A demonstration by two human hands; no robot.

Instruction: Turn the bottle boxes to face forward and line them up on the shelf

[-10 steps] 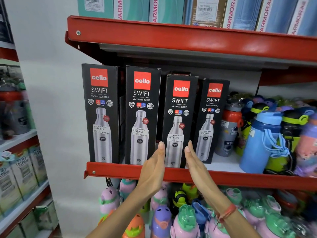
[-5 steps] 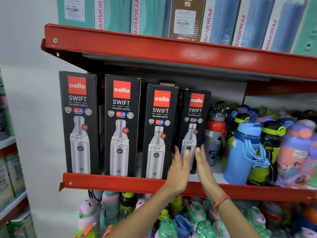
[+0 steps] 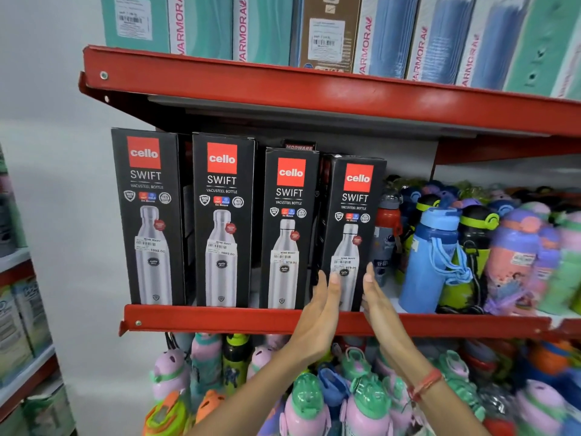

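Four black Cello Swift bottle boxes stand in a row on the red shelf (image 3: 220, 319), all with their printed fronts facing out: the first box (image 3: 147, 215), the second box (image 3: 223, 221), the third box (image 3: 287, 228) and the rightmost box (image 3: 353, 209). The two on the right are shorter. My left hand (image 3: 319, 313) lies flat against the lower left side of the rightmost box. My right hand (image 3: 377, 300) is flat against its lower right side, so the box is clasped between my palms.
Just right of the rightmost box stands a red-capped bottle (image 3: 388, 228), then a blue bottle (image 3: 430, 259) and several colourful bottles. Another dark box (image 3: 298, 146) shows behind the row. Tall boxes (image 3: 267, 26) fill the upper shelf. Children's bottles (image 3: 308, 404) crowd the level below.
My hands moved from either side of the third box to the rightmost box. That box has turned to face the front and come up nearer the shelf's front edge.
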